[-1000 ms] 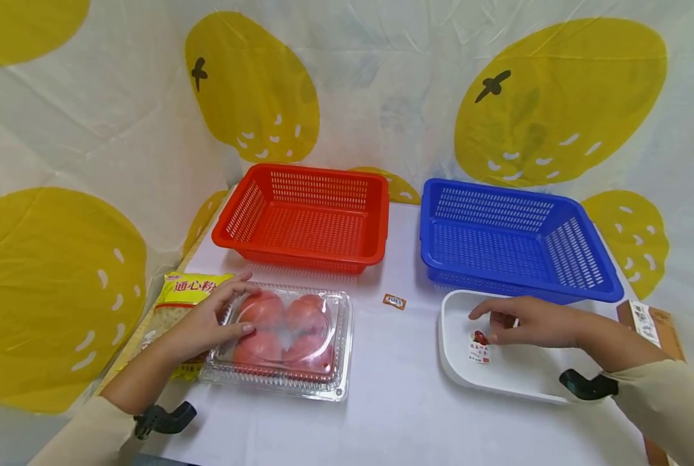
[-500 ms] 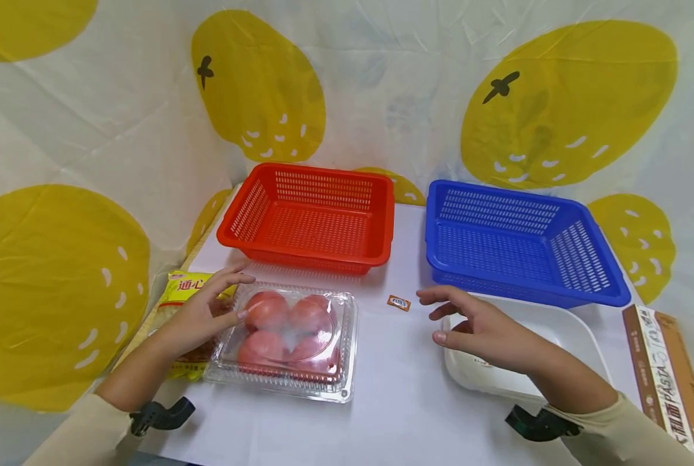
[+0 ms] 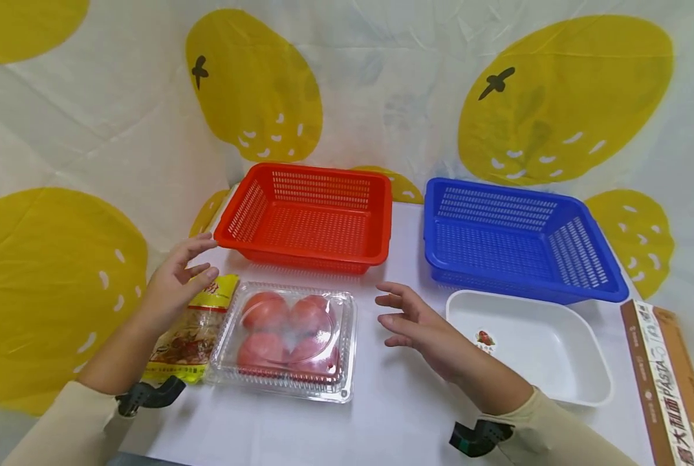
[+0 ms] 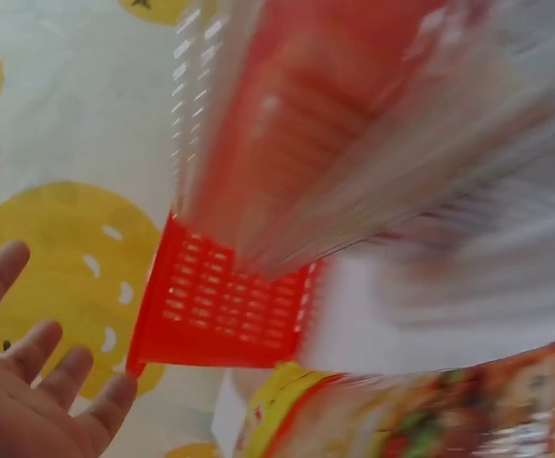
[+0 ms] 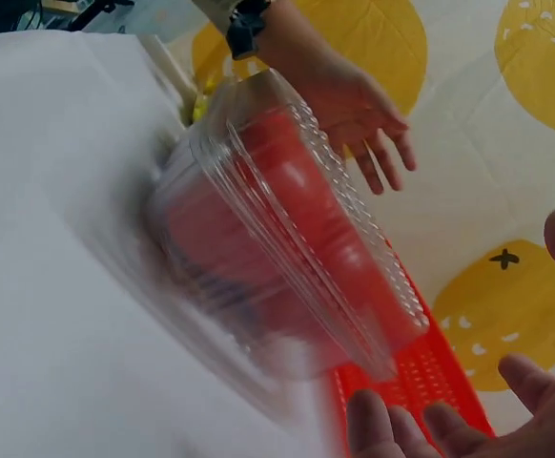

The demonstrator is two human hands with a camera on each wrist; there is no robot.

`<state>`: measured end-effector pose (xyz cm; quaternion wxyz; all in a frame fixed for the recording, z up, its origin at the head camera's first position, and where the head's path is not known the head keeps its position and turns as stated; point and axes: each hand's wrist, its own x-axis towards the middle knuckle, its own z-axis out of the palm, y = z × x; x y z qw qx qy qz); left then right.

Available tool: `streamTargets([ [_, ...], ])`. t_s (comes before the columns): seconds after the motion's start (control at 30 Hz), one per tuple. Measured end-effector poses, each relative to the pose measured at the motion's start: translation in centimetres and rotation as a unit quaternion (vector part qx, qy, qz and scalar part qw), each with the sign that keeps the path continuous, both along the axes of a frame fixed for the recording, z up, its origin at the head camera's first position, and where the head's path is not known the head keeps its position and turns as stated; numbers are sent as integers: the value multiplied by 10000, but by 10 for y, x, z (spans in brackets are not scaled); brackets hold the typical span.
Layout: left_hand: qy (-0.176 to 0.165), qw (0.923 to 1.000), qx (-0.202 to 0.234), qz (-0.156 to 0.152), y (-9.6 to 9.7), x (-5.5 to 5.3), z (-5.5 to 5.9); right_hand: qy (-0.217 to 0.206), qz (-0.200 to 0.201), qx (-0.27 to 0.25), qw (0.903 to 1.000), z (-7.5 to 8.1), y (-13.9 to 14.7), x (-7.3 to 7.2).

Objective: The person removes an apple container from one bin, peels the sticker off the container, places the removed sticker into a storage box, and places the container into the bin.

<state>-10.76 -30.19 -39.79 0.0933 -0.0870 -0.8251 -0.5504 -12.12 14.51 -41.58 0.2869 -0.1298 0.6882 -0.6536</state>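
A clear plastic clamshell box (image 3: 347, 336) holding several red tomatoes (image 3: 263, 310) lies on the table in front of me. My left hand (image 3: 174, 281) hovers above a yellow bag of pasta (image 3: 192, 336) left of the box, fingers spread and nothing held. In the left wrist view, the same hand (image 4: 30, 382) is apart from the blurred box. Over the white tabletop, to the right of the box, my right hand (image 3: 413, 323) is held with fingers loosely extended. The right wrist view shows its fingertips (image 5: 368, 420) near the box without a grip.
A red basket (image 3: 300, 255) and a blue basket (image 3: 521, 285) stand at the back. To the right are a white tray (image 3: 533, 323) with a sticker and a brown pasta box (image 3: 667, 382). A patterned cloth (image 3: 393, 84) hangs behind the table.
My right hand has moved left, from over the white tray to beside the clamshell box. My left hand has drawn back left and away from the box. The small orange packet is now hidden.
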Motion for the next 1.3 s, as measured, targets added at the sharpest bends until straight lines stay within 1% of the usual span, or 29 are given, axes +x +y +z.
streamTargets([
  [0.03, -70, 9999, 8, 144, -2, -2, 2, -20, -90, 0, 10000, -2, -6, 0],
  [0.1, -267, 9988, 162, 366, -7, -7, 5, 3, -274, -13, 9996, -6, -19, -1],
  [0.17, -518, 9966, 432, 470, -12, -12, 6, 100, -456, -44, 9989, -8, -32, -1],
  [0.27, -752, 9913, 958, 498, -20, -21, 4, 183, -745, -172, 9969, -14, -51, 1],
  [0.33, -848, 9885, 1167, 460, -24, -28, 1, 141, -904, -343, 9952, -18, -62, 2],
  [0.4, -916, 9885, 1126, 431, -26, -35, -2, 86, -1033, -487, 9934, -24, -71, 3],
  [0.43, -965, 9890, 1039, 431, -27, -39, -4, 65, -1091, -554, 9925, -28, -75, 4],
  [0.53, -1120, 9894, 804, 458, -28, -49, -9, 149, -1215, -601, 9907, -38, -84, 4],
  [0.67, -1245, 9880, 752, 516, -27, -59, -15, 171, -1105, -703, 9912, -50, -89, 2],
  [0.77, -1253, 9871, 878, 473, -26, -65, -20, 141, -982, -779, 9920, -53, -90, 3],
  [0.97, -1182, 9861, 1089, 428, -27, -77, -29, 535, -908, -111, 9944, -55, -90, 3],
  [1.07, -1230, 9870, 966, 361, -29, -82, -32, 656, -879, 145, 9939, -57, -91, 3],
  [1.13, -1331, 9877, 781, 267, -30, -84, -35, 732, -878, 256, 9931, -58, -91, 2],
  [1.3, -1487, 9877, 468, 149, -27, -88, -38, 935, -860, 369, 9912, -59, -89, 2],
])
